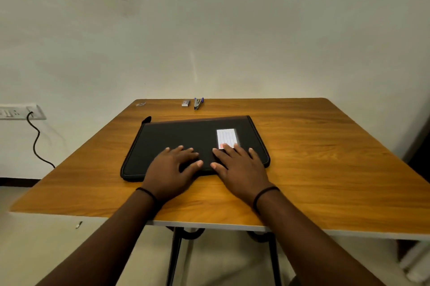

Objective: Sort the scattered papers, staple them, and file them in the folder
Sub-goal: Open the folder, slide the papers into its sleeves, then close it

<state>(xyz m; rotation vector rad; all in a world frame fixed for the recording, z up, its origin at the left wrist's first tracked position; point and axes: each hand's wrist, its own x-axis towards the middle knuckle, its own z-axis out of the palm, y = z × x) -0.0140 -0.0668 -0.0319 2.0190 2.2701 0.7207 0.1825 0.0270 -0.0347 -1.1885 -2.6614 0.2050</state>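
One flat black zip-around folder (186,143), rectangular with rounded corners, pale stitching along its edge and a matte fabric-like cover, lies closed near the middle of one wooden worktop (314,157) with orange-brown grain and a pale front edge. One white ruled label card (226,137) sits on the folder's right half. Two hands rest flat on the folder's near edge: the left hand (173,169) with fingers straight and spread, palm down; the right hand (239,167) likewise spread, its fingertips touching the lower edge of the label card. Each wrist carries one thin black band. At the worktop's far edge stand one small metal stapler with a purple top (198,103) and, just beside it to the left, one small grey box (185,103); well apart to the left lies one small unclear item (141,104). One white wall socket plate (19,112) holds one black cable (36,141).
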